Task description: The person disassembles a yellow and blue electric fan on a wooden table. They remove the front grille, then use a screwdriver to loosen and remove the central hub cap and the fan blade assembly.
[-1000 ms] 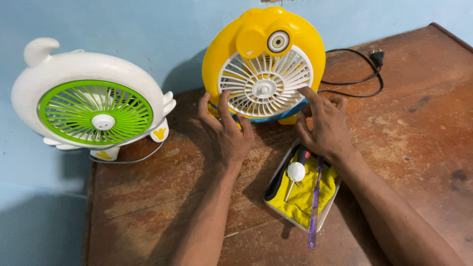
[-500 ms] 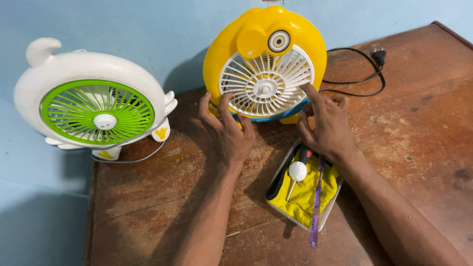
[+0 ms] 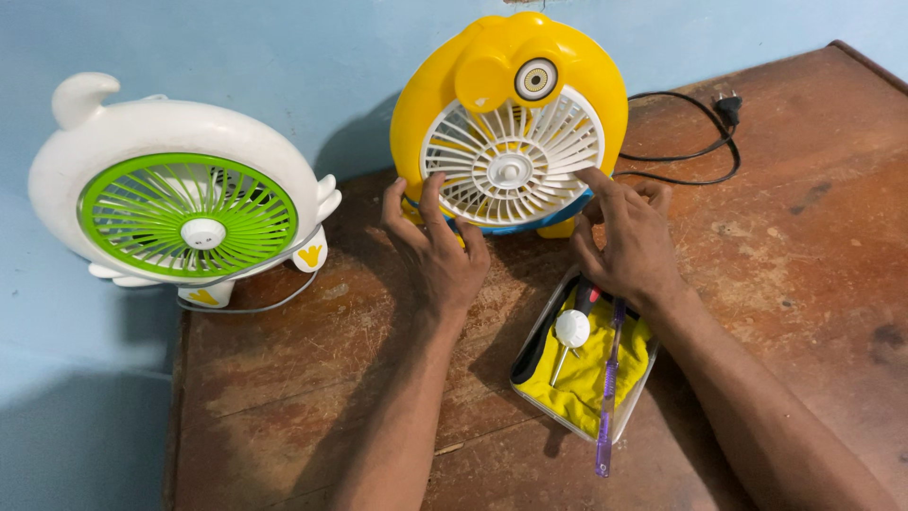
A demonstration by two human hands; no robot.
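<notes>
Worn brown table (image 3: 284, 378) against pale blue wall (image 3: 284, 57) — both hands (image 3: 437, 251) (image 3: 626, 237) open, fingertips on yellow fan (image 3: 511, 123).

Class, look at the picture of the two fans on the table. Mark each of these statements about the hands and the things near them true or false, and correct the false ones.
1. Both hands touch the yellow fan. True: the left hand and the right hand have fingertips on its white grille.
2. The white fan has a blue grille. False: its grille is green.
3. The tray holds a yellow cloth. True.
4. The purple tool is in the right hand. False: it lies across the tray, and neither hand holds anything.
5. The black plug lies on the table. True.
</notes>
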